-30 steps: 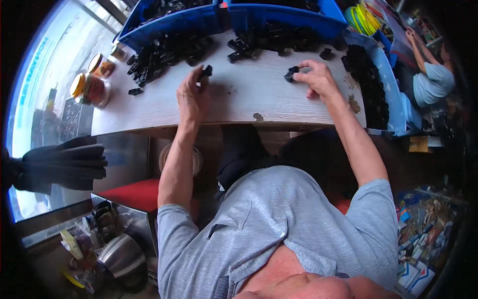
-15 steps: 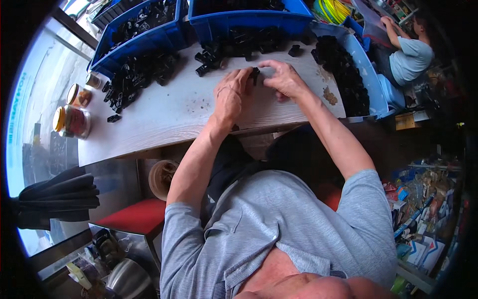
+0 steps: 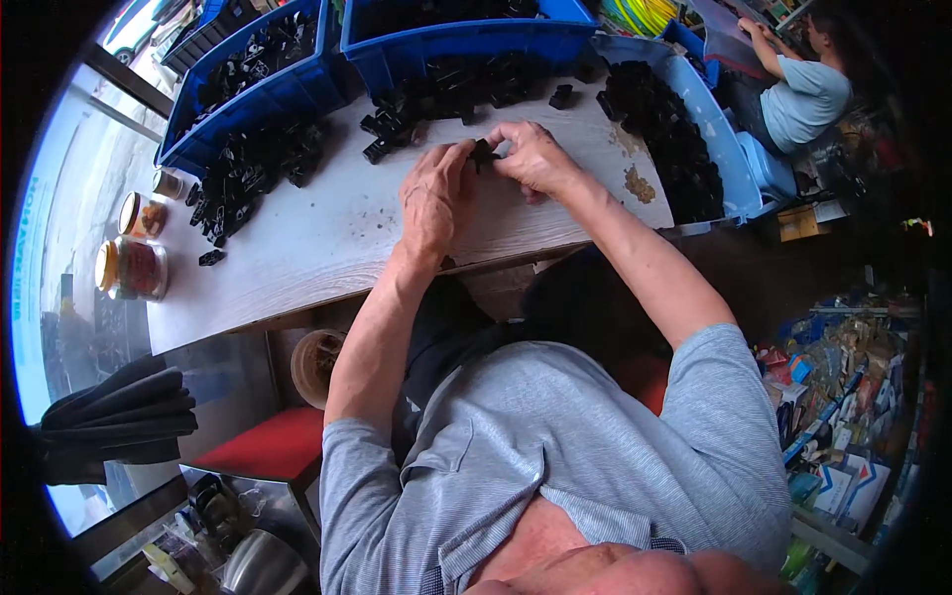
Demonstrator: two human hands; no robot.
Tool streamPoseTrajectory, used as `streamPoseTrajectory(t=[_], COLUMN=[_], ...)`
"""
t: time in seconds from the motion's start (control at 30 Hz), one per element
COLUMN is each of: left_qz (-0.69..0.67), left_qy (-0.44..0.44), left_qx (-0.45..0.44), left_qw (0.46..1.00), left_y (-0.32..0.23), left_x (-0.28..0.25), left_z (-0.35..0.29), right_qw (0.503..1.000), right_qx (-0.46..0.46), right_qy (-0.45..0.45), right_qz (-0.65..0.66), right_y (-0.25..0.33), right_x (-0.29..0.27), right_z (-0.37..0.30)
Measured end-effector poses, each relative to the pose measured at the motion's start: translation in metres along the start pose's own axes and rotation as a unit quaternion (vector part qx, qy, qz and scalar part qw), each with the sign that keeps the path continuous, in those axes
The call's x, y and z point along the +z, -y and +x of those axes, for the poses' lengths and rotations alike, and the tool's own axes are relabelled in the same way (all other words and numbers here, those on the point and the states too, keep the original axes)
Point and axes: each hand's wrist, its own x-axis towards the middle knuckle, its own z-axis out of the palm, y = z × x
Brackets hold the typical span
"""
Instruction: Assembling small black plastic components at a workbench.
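Note:
Above the middle of the pale wooden table, my left hand pinches a small black plastic part. From the other side my right hand closes its fingertips on the same part, thumb and forefinger at its right edge. Details of the part are too small and dark to make out. Just beyond my hands lies a heap of similar black parts. A single black part rests apart from it, to the right. Another pile of black parts spreads over the table's left side.
Two blue bins with black parts stand along the far side. A light-blue bin full of black parts adjoins the right edge. Several jars stand at the left edge. Another person works at the far right.
My right hand has come in to the left, and its raised forefinger has bent down onto the black part. The whole view has shifted slightly.

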Motion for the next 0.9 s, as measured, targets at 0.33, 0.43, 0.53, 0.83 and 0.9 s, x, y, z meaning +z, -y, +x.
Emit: streamPoseTrajectory(t=[0.33,0.43,0.53,0.83,0.9], left_qz=[-0.002,-0.006,-0.022,-0.012,-0.010], left_qy=[-0.014,-0.024,-0.015,0.036,0.062], left_qx=[0.005,-0.017,-0.024,-0.030,-0.039], left_qw=[1.000,1.000,0.999,0.999,0.997], left_y=[-0.001,-0.002,-0.005,0.003,0.002], left_x=[-0.003,-0.002,-0.004,-0.004,-0.004], left_z=[0.002,0.001,0.002,0.004,0.006], right_qw=[1.000,1.000,0.999,0.999,0.999], right_qx=[-0.002,0.017,0.036,0.003,0.001], right_qy=[-0.018,-0.022,-0.023,0.006,0.002], right_qz=[-0.003,0.004,-0.007,0.045,0.043], right_y=[0.001,0.004,0.003,0.003,0.001], right_x=[0.004,0.001,-0.001,-0.003,-0.002], right_z=[-0.004,-0.007,-0.006,-0.011,-0.010])
